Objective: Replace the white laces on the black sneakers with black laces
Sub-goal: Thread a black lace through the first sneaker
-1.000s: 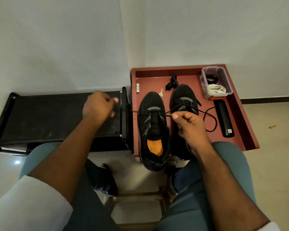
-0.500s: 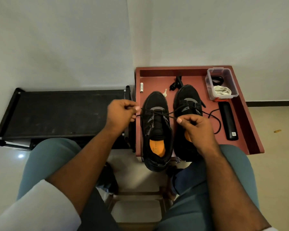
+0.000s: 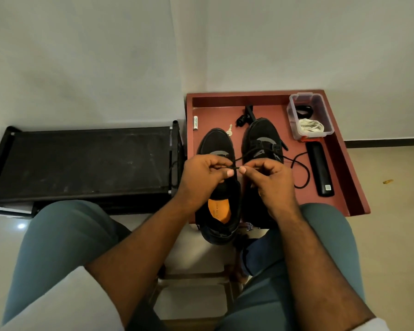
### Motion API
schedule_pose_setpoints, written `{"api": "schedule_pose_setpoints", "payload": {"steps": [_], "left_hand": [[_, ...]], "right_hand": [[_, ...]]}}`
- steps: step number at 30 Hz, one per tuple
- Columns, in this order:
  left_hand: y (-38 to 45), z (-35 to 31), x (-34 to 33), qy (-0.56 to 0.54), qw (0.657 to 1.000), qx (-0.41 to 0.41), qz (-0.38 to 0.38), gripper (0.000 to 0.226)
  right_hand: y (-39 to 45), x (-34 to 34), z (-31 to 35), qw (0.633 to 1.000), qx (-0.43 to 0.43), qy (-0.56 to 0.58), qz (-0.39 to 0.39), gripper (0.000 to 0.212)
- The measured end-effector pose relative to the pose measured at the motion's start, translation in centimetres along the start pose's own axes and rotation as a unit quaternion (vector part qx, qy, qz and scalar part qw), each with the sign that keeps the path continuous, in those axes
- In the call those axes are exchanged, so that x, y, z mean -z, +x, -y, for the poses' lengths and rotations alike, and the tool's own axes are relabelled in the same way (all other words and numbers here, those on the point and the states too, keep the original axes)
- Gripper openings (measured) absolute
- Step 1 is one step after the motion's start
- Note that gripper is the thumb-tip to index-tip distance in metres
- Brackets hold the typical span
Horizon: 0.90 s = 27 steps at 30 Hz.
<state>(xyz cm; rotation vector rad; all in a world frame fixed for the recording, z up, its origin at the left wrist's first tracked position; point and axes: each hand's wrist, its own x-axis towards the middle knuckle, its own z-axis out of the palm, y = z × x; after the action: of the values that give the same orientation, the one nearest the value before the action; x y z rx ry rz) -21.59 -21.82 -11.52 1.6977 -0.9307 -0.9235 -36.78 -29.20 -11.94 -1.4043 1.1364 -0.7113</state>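
Observation:
Two black sneakers stand side by side on a red tray-like table (image 3: 344, 177). The left sneaker (image 3: 219, 211) shows an orange insole; the right sneaker (image 3: 261, 137) sits partly under my right hand. My left hand (image 3: 204, 177) and my right hand (image 3: 270, 180) meet above the left sneaker's tongue, each pinching an end of a black lace (image 3: 236, 166). Their fingertips almost touch. Another stretch of black lace (image 3: 305, 173) loops loosely on the table to the right of the right sneaker. The eyelets under my hands are hidden.
A clear plastic box (image 3: 310, 115) at the table's back right holds bundled white laces and a black item. A black bar-shaped object (image 3: 320, 170) lies right of the loop. A key (image 3: 229, 130), a small white tube (image 3: 195, 123) and a black rack (image 3: 81, 161) are left.
My left hand has come in from far left over the rack to meet my right hand above the left sneaker. The lace between them is now short and slack.

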Motion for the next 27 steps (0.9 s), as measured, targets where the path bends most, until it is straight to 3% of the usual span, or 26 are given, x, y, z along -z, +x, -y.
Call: {"api": "schedule_pose_setpoints", "payload": {"steps": [3,7,11,14,18,22,27], "left_hand": [[-0.1,0.4,0.8,0.046,0.999,-0.003,-0.016,0.022],[0.0,-0.2,0.7,0.035,0.997,-0.042,0.048,0.037],[1.1,0.0,0.6,0.055,0.997,-0.055,-0.027,0.017],[2.2,0.8,0.8,0.07,0.993,-0.011,-0.096,0.009],[2.9,2.1,-0.3,0.122,0.99,0.018,-0.063,0.014],[3.3,2.7,-1.5,0.188,0.98,0.039,-0.042,0.017],[3.4,3.0,-1.9,0.243,0.969,0.04,-0.027,0.018]], "right_hand": [[0.3,0.2,-0.1,1.0,-0.012,0.018,0.008,0.014],[0.2,-1.0,0.6,0.997,-0.003,0.05,0.054,0.015],[0.5,-1.7,0.5,0.992,-0.016,0.122,0.019,0.016],[1.1,-1.7,-0.4,0.998,0.01,-0.044,-0.036,0.018],[0.8,-3.8,-1.0,0.95,0.019,-0.308,0.05,0.039],[0.8,-4.7,-1.4,0.948,0.011,-0.319,-0.003,0.023],[1.0,-4.3,-1.1,0.968,-0.035,-0.247,-0.026,0.025]]}}
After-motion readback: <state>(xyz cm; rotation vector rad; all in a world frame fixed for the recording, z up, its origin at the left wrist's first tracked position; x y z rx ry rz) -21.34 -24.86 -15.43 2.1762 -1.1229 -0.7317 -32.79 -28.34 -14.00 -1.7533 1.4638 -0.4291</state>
